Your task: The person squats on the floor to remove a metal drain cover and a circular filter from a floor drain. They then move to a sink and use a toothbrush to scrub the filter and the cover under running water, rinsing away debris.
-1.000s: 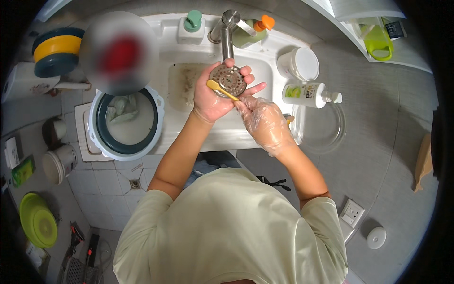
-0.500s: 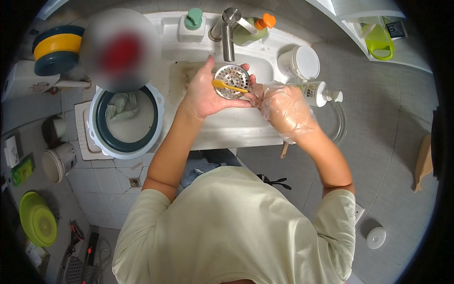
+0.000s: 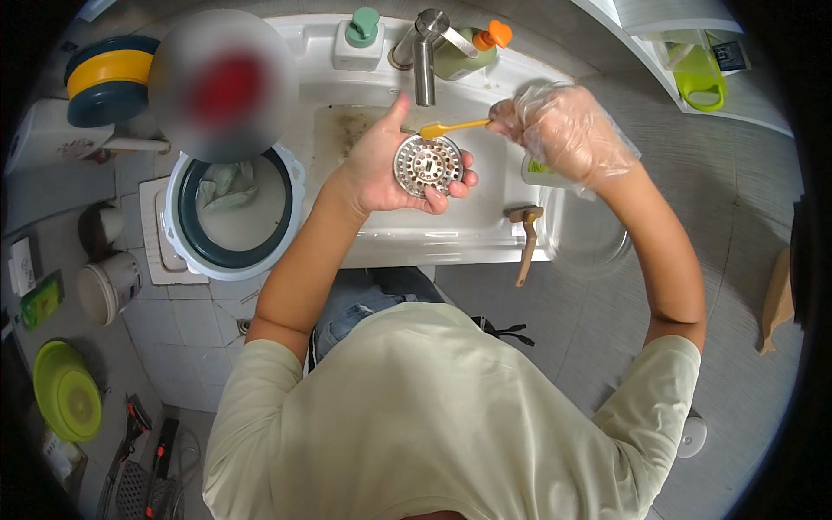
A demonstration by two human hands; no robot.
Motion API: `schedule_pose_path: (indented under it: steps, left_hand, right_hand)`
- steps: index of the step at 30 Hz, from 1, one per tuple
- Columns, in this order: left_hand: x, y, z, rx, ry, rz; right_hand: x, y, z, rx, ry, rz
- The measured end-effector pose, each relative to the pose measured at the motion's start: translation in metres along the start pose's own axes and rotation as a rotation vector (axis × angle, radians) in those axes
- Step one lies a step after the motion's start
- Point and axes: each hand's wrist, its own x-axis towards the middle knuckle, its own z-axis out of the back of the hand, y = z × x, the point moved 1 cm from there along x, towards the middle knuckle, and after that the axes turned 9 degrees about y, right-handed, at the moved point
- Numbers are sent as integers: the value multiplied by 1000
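Over the white sink [image 3: 390, 245], my bare left hand [image 3: 374, 166] is closed round a round metal drain strainer [image 3: 430, 165] full of holes, palm up with fingertips at its rim. My right hand [image 3: 568, 130], in a clear plastic glove, pinches the handle of a small yellow brush [image 3: 451, 128]. The brush's head lies at the strainer's far edge; whether it touches the metal I cannot tell. Behind the strainer stands the metal faucet [image 3: 424, 69]. Brownish dirt marks the sink's basin to the left.
A brush with a wooden handle [image 3: 527, 247] lies on the sink's front right edge. Behind the faucet are a green-topped dispenser [image 3: 358, 48] and an orange-topped bottle [image 3: 464, 56]. A blue-rimmed basin [image 3: 296, 186] with a cloth in water [image 3: 227, 184] stands left. A clear round container [image 3: 598, 238] is right.
My right hand has moved up and to the right, drawing the brush from across the strainer to its far edge. The strainer in my left hand has shifted slightly nearer.
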Motion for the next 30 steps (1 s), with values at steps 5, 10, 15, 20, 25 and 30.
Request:
schedule_pose_path:
  steps: [5,10,15,20,25,30]
  left_hand:
    - [0,2,4,31,-13,-36]
    - [0,1,2,593,-351,-430]
    - [0,0,-6,754,-477,-734]
    - [7,1,-6,636,-454,-716]
    - [12,3,-8,615,-390,-826]
    - [13,-4,0,720,-343,-959]
  right_hand:
    - [4,13,-7,2,-6,-123]
    - [-6,6,-31,-67,-62,-266]
    - [-13,18,-24,203,-155,-664]
    - [-7,35,-27,238,-157,-435]
    - [-7,43,-44,232,-43,-602]
    - [-11,63,-59,486,-25,-535]
